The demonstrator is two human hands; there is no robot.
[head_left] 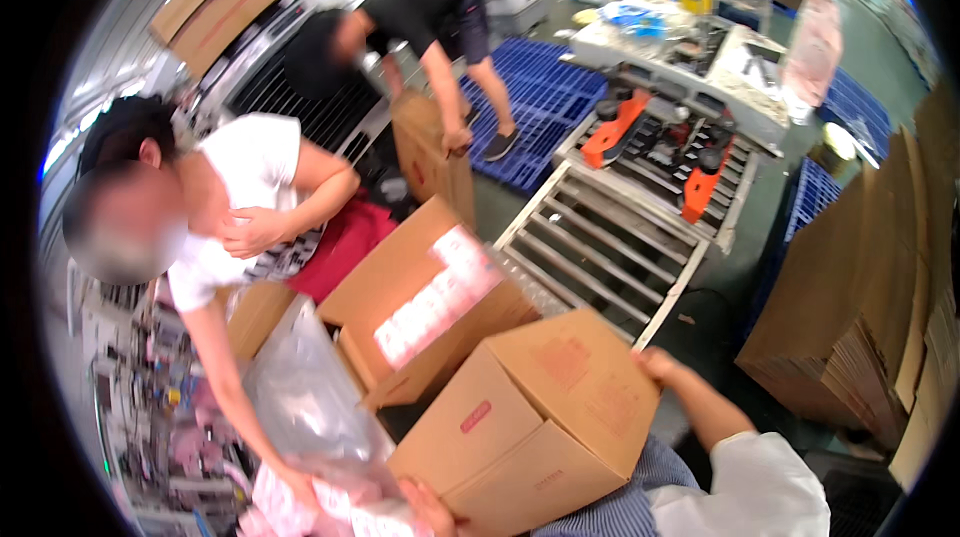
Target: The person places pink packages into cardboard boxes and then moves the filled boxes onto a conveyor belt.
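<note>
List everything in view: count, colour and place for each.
Printed carton: one, brown, lower centre
Open carton: one, brown, centre
Packs: several, pink-white, inside open carton
Plastic bag: one, clear, lower left
Workers: two, white top left, black top upper centre
Upright carton: one, brown, at black-topped worker's hands
Roller conveyor: one, grey, right of centre
Orange guides: two, beyond conveyor
Pallets: at least two, blue, upper centre and right
Cardboard sheets: many, brown, right
Background clutter: uncountable, mixed, left
Left hand: one, bare, printed carton's lower-left edge
Right hand: one, bare, its right corner
</note>
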